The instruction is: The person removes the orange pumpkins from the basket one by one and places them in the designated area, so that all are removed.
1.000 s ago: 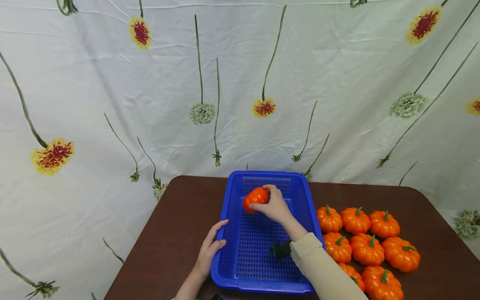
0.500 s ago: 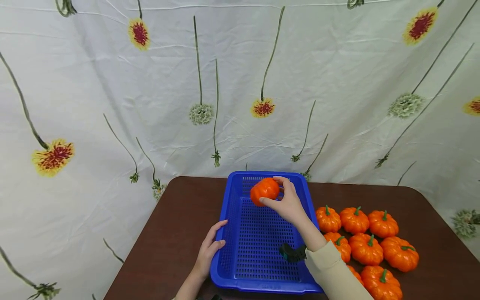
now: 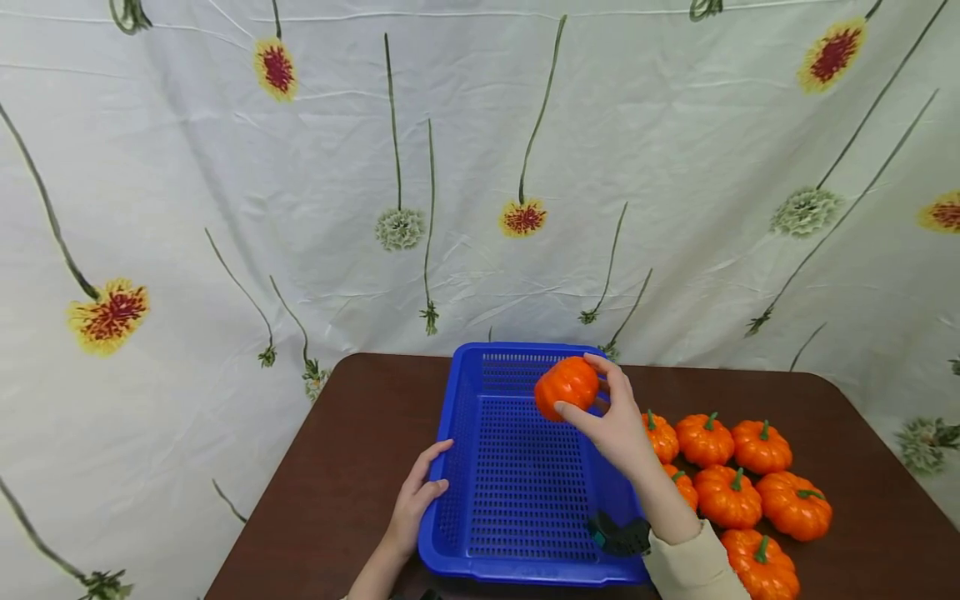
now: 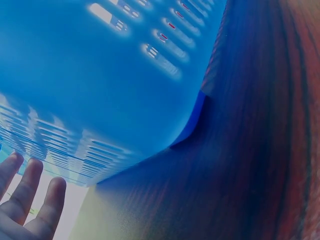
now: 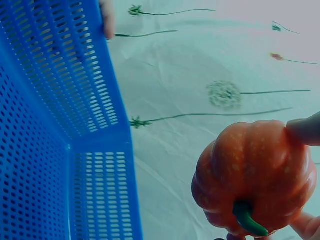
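Note:
My right hand (image 3: 609,417) grips a small orange pumpkin (image 3: 567,389) with thumb and fingers, holding it over the right back part of a blue basket (image 3: 480,572). In the right wrist view the pumpkin (image 5: 250,175) shows its ribs and a curved green stem, with the blue basket (image 5: 112,132) at left. Against the basket's left side rests my left hand (image 3: 412,502), its fingertips right at the rim. From the left wrist view, fingers (image 4: 31,180) lie nearly straight beside the slotted blue wall (image 4: 75,75).
Several more orange pumpkins (image 3: 727,497) with green stems stand in rows right of the basket, some partly hidden by my right arm. Everything sits on a dark brown table (image 3: 322,467). Behind it hangs a white flower-print cloth (image 3: 315,150).
My right hand has carried the pumpkin rightward and a little up, from mid-basket toward its right back side. My left hand has stayed at the left rim.

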Demonstrator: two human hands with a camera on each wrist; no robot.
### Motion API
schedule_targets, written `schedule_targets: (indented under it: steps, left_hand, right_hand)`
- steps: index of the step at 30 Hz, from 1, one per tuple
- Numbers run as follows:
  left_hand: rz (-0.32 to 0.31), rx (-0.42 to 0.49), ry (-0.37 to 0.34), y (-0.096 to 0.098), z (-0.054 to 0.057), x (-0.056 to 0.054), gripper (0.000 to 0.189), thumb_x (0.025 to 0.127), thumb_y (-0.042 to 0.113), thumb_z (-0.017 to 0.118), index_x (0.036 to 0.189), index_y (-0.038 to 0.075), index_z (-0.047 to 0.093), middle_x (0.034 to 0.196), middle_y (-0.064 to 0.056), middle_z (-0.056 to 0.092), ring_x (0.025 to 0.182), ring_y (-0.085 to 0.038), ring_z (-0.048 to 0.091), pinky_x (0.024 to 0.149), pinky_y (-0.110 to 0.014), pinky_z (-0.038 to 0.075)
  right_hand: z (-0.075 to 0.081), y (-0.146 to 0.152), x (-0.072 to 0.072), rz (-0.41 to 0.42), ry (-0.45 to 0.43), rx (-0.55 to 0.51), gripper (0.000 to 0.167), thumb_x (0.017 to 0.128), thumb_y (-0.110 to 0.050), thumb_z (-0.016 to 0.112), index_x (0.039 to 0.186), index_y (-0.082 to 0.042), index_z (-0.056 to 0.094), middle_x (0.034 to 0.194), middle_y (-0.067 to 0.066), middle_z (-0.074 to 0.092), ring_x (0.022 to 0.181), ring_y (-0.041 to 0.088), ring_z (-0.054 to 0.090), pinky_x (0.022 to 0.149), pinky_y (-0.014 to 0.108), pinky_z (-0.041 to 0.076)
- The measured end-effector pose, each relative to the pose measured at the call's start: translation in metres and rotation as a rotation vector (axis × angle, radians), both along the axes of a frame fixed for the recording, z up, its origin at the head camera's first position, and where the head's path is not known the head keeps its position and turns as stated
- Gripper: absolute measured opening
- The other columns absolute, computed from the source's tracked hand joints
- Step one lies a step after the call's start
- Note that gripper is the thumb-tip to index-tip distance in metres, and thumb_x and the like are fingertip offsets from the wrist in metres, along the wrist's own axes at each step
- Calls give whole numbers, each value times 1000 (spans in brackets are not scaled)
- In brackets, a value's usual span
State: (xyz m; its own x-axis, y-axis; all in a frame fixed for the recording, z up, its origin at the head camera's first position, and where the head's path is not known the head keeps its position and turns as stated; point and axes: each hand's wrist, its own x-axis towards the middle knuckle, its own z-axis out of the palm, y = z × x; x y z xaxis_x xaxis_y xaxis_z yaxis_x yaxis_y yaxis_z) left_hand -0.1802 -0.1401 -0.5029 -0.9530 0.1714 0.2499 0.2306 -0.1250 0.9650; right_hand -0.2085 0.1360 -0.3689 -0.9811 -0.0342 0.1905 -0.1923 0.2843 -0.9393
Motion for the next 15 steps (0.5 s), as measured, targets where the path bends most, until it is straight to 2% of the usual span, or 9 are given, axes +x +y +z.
schedule_targets:
  steps: [4, 7, 11, 15]
  left_hand:
    - [-7, 9, 4, 0, 1, 0, 49, 87, 1, 43, 136, 2, 40, 132, -28, 39, 109, -35, 50, 83, -38, 48]
    - [-12, 15, 11, 0, 1, 1, 49, 87, 1, 42, 136, 1, 39, 131, -29, 38, 108, -34, 50, 83, -38, 49]
    - [-16, 22, 9, 0, 1, 1, 49, 87, 0, 42, 136, 1, 38, 131, -28, 37, 108, -34, 51, 83, -39, 49]
    - [-13, 22, 4, 0, 2, 1, 49, 87, 0, 42, 136, 1, 39, 132, -28, 37, 108, -34, 50, 83, -39, 49]
  right_hand:
    - [1, 12, 9, -16, 4, -42, 71, 81, -11, 71, 140, -9, 32, 134, 15, 39, 115, 33, 47, 91, 47, 45]
    - [2, 21, 17, -46, -3, -77, 71, 82, -9, 71, 141, -10, 31, 135, 13, 39, 115, 30, 46, 90, 35, 45]
    - [0, 32, 26, -104, -8, -136, 71, 82, -5, 70, 141, -10, 31, 134, 11, 38, 114, 26, 46, 82, 20, 46]
    - [-4, 41, 36, -158, -26, -169, 72, 82, -3, 69, 142, -10, 30, 132, 9, 36, 110, 19, 48, 76, 19, 49]
